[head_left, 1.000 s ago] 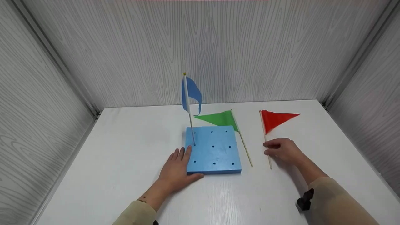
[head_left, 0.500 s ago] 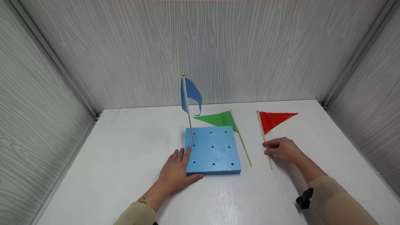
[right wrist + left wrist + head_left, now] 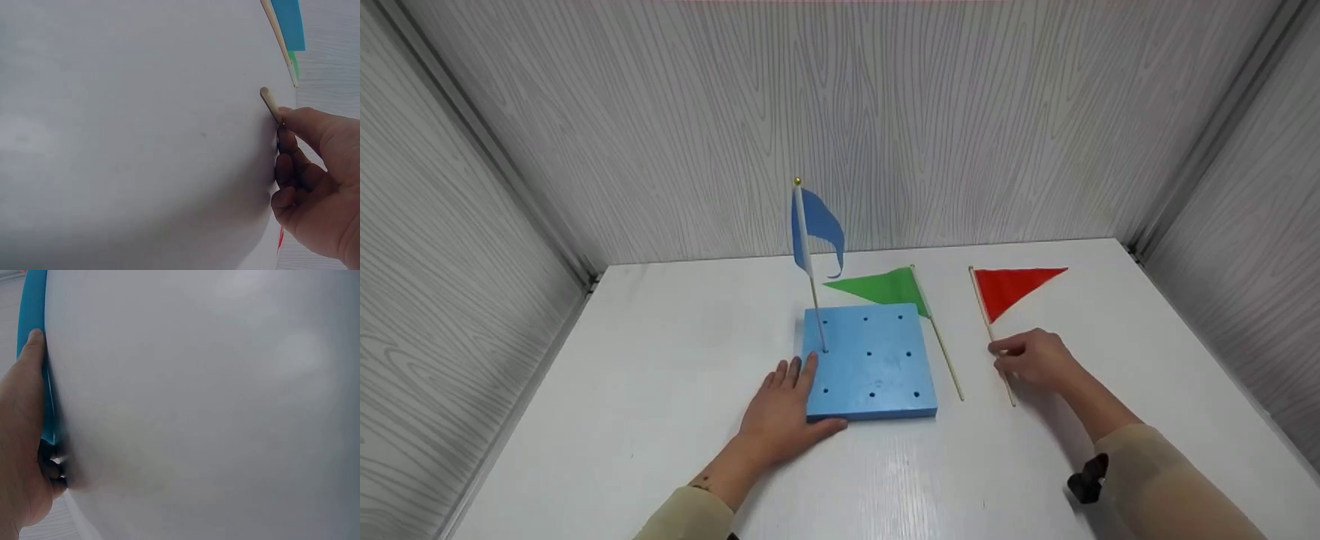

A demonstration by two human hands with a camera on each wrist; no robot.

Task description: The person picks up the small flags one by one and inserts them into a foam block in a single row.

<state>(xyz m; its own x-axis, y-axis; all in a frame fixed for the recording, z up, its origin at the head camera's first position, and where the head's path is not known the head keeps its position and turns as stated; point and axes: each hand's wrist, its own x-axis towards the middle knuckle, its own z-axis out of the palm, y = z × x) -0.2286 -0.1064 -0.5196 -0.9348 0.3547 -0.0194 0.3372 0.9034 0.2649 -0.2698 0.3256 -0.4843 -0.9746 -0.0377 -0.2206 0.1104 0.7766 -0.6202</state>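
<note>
While my left hand point(image 3: 781, 414) lies flat against the blue foam block point(image 3: 870, 360), my right hand point(image 3: 1039, 360) pinches the red flag point(image 3: 1011, 289)'s stick. It lies on the worktop point(image 3: 660, 360).

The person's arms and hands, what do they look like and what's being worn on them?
Both hands, left hand and right hand, are bare, without gloves or rings that show. Each forearm wears a loose beige sleeve reaching the wrist. A small black device sits strapped at the right cuff.

From head height we look forward and down over the white table point(image 3: 660, 420). Our wrist views skim its surface closely, sharing the blue foam block point(image 3: 870, 360).
</note>
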